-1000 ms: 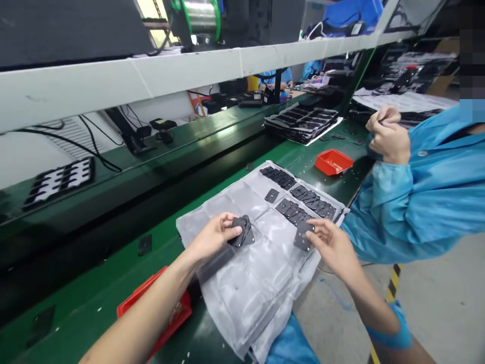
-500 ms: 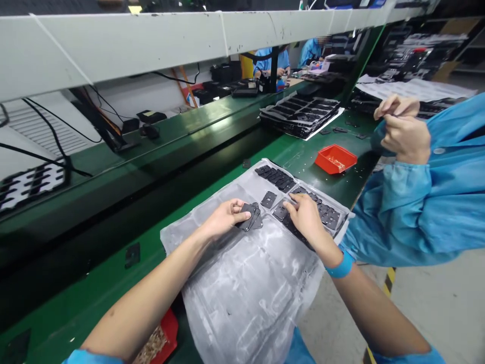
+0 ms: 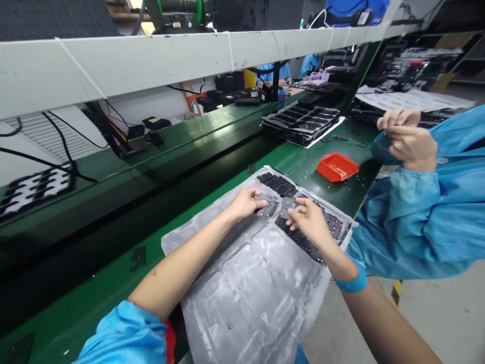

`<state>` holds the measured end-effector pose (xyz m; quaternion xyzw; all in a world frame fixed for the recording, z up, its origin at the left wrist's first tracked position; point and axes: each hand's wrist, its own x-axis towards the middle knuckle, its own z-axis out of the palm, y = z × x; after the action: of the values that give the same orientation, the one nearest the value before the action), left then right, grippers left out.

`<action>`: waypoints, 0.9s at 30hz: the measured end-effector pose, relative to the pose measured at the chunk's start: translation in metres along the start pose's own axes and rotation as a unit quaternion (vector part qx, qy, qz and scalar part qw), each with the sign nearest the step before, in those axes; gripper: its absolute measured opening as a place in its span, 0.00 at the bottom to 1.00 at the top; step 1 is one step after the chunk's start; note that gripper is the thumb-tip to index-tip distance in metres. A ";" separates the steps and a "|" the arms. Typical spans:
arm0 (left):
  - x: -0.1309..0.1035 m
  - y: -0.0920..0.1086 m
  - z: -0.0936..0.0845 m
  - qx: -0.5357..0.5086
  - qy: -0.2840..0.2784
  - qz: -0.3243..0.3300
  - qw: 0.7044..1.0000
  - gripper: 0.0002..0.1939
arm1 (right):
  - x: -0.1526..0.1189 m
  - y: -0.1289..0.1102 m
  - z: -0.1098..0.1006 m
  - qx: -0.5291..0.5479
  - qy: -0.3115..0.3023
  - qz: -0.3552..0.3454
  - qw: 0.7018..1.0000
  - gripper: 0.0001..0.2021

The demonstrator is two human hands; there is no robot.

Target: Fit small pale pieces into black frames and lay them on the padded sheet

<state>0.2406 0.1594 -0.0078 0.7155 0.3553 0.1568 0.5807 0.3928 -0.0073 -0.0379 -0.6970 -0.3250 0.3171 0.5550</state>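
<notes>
A grey plastic tray [image 3: 223, 283] with shallow compartments lies in front of me on the green bench. My left hand [image 3: 248, 203] is closed on several flat black plates [image 3: 268, 206], held low over a compartment on the tray's far side. Close to its right, my right hand [image 3: 308, 217] pinches a single dark plate [image 3: 288, 206] between thumb and fingers. Rows of overlapping black plates [image 3: 277, 184] fill the far corner compartment. More plates [image 3: 303, 245] lie in compartments beneath and beside my right hand, which partly hides them.
A red bin [image 3: 337, 167] with small pale bits stands beyond the tray. Behind it is a stack of filled trays [image 3: 301, 124]. A co-worker's hands [image 3: 409, 136] are at the right. A shelf beam [image 3: 151, 63] crosses above; a loose black plate [image 3: 138, 258] lies at left.
My left hand has moved right and away from me with its plates, over the far compartment. My right hand now holds a plate up off the tray. The camera view has tilted slightly upward.
</notes>
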 end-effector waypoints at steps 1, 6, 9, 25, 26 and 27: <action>0.011 0.000 0.001 0.021 0.009 0.001 1.000 0.12 | 0.004 0.000 -0.001 0.003 0.008 0.003 1.000 0.33; 0.053 -0.006 0.014 0.119 0.008 -0.020 0.993 0.13 | 0.011 -0.001 0.000 -0.024 0.020 0.019 0.999 0.31; 0.061 -0.009 0.020 0.152 -0.002 -0.033 0.988 0.17 | 0.014 0.002 -0.001 -0.067 0.028 0.020 0.997 0.27; 0.082 -0.007 -0.026 0.064 0.012 -0.088 0.994 0.18 | 0.069 -0.010 0.053 -0.233 0.009 0.007 0.972 0.17; 0.082 -0.007 -0.029 0.057 0.010 -0.092 0.994 0.18 | 0.070 -0.010 0.057 -0.243 0.005 0.003 0.970 0.17; 0.082 -0.007 -0.031 0.052 0.007 -0.096 0.994 0.19 | 0.070 -0.010 0.059 -0.253 0.001 -0.003 0.967 0.17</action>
<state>0.2751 0.2389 -0.0215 0.7061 0.4338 0.0869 0.5529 0.3855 0.0845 -0.0445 -0.8143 -0.3960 0.2220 0.3617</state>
